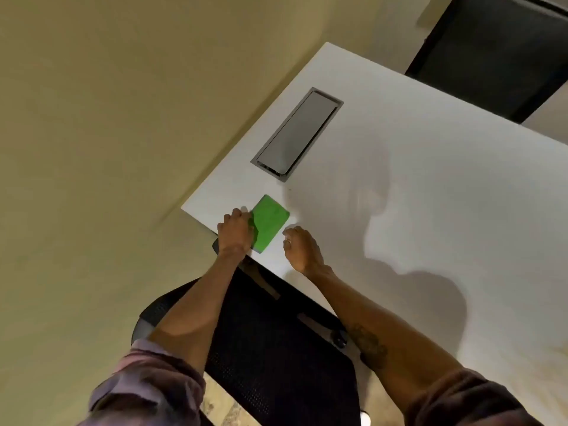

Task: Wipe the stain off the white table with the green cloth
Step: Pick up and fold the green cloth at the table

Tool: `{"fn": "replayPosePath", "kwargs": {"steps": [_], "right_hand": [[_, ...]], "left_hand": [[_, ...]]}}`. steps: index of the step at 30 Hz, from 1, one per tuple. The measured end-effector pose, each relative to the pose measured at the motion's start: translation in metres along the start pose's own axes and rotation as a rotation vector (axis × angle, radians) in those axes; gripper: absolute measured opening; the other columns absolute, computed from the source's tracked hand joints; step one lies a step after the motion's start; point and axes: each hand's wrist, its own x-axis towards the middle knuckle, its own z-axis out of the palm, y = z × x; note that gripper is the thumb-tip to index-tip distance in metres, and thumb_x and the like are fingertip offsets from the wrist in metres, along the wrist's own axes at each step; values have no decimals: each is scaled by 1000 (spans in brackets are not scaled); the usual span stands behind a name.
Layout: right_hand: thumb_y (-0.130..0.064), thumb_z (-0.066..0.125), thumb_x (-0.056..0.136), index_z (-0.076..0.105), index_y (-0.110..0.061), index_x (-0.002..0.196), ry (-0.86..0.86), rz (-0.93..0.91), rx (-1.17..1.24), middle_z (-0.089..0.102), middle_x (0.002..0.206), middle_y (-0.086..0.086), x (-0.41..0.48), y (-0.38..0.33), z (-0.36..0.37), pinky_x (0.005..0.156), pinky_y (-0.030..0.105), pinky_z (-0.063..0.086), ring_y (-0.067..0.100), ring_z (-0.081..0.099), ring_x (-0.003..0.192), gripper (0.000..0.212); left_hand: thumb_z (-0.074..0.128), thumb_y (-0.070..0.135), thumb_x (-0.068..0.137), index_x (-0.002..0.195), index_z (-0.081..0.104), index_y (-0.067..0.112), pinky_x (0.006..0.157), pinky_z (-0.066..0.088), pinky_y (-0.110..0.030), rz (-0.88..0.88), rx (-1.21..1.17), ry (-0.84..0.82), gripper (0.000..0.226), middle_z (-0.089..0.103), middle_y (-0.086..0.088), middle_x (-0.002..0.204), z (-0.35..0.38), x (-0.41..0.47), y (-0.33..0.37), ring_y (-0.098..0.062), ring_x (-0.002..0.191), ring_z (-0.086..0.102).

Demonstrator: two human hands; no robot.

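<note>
**Cloth at table corner, wipe not started**

The green cloth lies folded flat on the white table, near the corner nearest the person, just short of the grey cable hatch. The left hand sits on the cloth's left edge, fingers curled down onto it; looks like a pinch or press, can't tell which. The right hand is just right of the cloth, loosely curled, holding nothing, resting on or just above the table.

No stain can be made out. There's a tiny dark speck on the table between the cloth and the hatch, too small to call. The shadows on the right half of the table aren't dirt.

Probable step: get hold of the cloth. To do it well, the person should keep the cloth folded so it stays a firm pad, lay a flat palm on it rather than fingertips, locate the mark first, then use short overlapping strokes with steady downward pressure. The strokes should run inward, since the table edge and a black chair are right there.
</note>
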Motion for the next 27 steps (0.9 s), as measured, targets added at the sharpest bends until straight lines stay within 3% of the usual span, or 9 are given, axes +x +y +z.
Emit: {"fn": "replayPosePath", "kwargs": {"steps": [4, 8, 13, 21, 27], "right_hand": [[-11, 48, 97, 59, -12, 130, -53, -26, -37, 58, 134, 9, 15, 1, -2, 96, 43, 52, 29, 56, 120, 35], [-10, 46, 97, 54, -10, 134, -140, -30, -90, 54, 136, 9, 30, 3, 2, 98, 46, 50, 31, 51, 122, 38], [-9, 46, 97, 50, -12, 139, -165, -25, -88, 51, 141, 9, 32, 8, 9, 103, 45, 47, 32, 48, 125, 42], [-11, 45, 99, 49, -10, 141, -152, -27, -108, 46, 149, 9, 30, 19, -5, 109, 45, 43, 31, 46, 132, 42], [-9, 46, 99, 48, -13, 143, -74, -25, -75, 46, 149, 6, 22, 25, -27, 109, 43, 44, 27, 46, 134, 45]], "left_hand": [[64, 30, 97, 120, 69, 13, 98, 51, -47, 106, -104, -75, 29, 63, -12, 123, 11, 0, 2, -32, 114, 59], [74, 37, 88, 117, 64, 10, 97, 47, -42, 160, -65, -149, 41, 63, -9, 122, 26, 1, 12, -30, 117, 56], [66, 20, 93, 132, 52, 8, 99, 48, -44, 139, 30, -139, 43, 56, -12, 134, 38, 4, 20, -33, 124, 51], [56, 15, 95, 130, 55, 5, 103, 48, -45, 104, 38, -135, 36, 60, -15, 130, 36, 8, 32, -37, 121, 57], [57, 26, 98, 130, 60, 3, 97, 50, -46, 202, 44, -101, 39, 60, -17, 129, 16, 6, 48, -39, 119, 58]]}}
